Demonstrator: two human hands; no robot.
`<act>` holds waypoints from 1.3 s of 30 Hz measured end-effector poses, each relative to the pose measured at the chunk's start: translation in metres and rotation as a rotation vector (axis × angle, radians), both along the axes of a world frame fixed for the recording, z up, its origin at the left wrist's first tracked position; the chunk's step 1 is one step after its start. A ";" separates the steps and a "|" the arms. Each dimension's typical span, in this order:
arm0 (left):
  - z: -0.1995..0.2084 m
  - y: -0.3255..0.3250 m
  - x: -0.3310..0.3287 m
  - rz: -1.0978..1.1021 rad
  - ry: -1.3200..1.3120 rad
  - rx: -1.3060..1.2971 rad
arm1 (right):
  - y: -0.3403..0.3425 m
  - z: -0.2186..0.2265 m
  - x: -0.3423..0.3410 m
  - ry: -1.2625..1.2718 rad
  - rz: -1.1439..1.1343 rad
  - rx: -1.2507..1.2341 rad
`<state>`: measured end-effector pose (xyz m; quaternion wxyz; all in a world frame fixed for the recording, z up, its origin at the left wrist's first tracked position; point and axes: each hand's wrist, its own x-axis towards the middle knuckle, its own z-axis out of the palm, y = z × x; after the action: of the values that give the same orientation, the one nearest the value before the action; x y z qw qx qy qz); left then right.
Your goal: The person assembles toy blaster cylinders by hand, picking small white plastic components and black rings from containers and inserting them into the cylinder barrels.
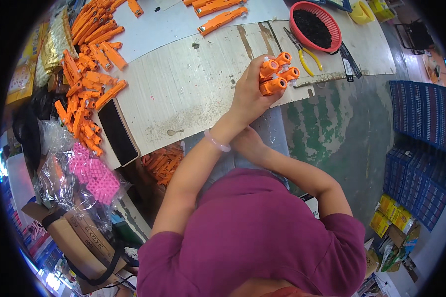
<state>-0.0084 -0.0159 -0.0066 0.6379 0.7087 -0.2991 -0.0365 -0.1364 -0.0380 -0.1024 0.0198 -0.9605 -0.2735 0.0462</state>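
My left hand (pixel 252 94), with a pale pink bangle on its wrist, is closed round a bundle of several orange plastic parts (pixel 275 85). Their round, holed ends point up and away from me, above the table's front edge. Small white bits show among these ends. My right hand (pixel 249 144) lies below and behind my left wrist, close to my lap. Its fingers are hidden by the left forearm, so what it holds, if anything, does not show.
Loose orange parts (pixel 91 89) pile up on the table's left, beside a dark-screened phone (pixel 118 131). At the far right are yellow-handled pliers (pixel 309 62), a red basket of small black pieces (pixel 295 22) and a black-handled cutter (pixel 350 64). More orange parts (pixel 164 163) lie below the edge.
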 end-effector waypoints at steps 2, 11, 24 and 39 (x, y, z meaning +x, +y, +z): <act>0.001 -0.001 0.001 0.002 -0.029 0.009 | 0.010 -0.010 0.001 0.123 -0.099 0.035; 0.005 -0.003 0.001 0.017 -0.062 0.008 | 0.002 -0.010 -0.005 -0.103 -0.113 0.112; 0.016 0.005 -0.003 -0.029 0.019 -0.044 | -0.094 0.246 0.049 -0.239 -0.587 0.894; 0.008 0.000 -0.001 -0.008 -0.069 -0.039 | -0.111 0.220 0.077 -0.493 -0.145 0.262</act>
<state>-0.0095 -0.0160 0.0018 0.6409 0.6957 -0.3245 -0.0090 -0.0595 -0.1491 0.1175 0.0800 -0.9491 -0.2043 -0.2261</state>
